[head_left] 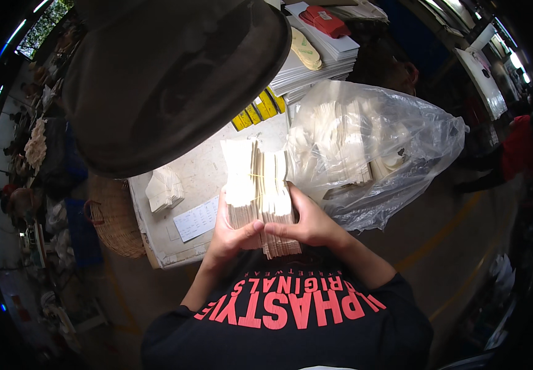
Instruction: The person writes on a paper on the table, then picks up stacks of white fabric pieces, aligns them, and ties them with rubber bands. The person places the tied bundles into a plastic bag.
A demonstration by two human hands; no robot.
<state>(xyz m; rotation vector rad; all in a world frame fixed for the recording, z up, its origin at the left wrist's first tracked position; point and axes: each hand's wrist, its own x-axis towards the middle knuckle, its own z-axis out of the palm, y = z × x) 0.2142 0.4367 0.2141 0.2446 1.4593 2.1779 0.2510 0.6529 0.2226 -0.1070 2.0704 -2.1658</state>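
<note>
Between my two hands I hold a bundle of cream, flat-cut pieces (272, 188), stacked in two side-by-side piles with a thin yellowish band around them. My left hand (230, 231) wraps the bundle's left side and my right hand (308, 222) its right side; both thumbs press on the near face, almost touching. The bundle's top is washed out by bright light. Right of it, a clear plastic bag (420, 129) holds more stacks of similar cream pieces (340, 135). A smaller pile of cream pieces (164, 188) lies on the table to the left.
A white paper slip with handwriting (196, 219) lies near the edge of the pale table (174, 246). Yellow-and-black blocks (257, 111), stacked sheets (315, 74), an insole-shaped piece (304, 49) and a red item (325, 21) sit farther back. A dark lamp-like hood (180, 80) hangs overhead; a wicker basket (115, 216) stands left.
</note>
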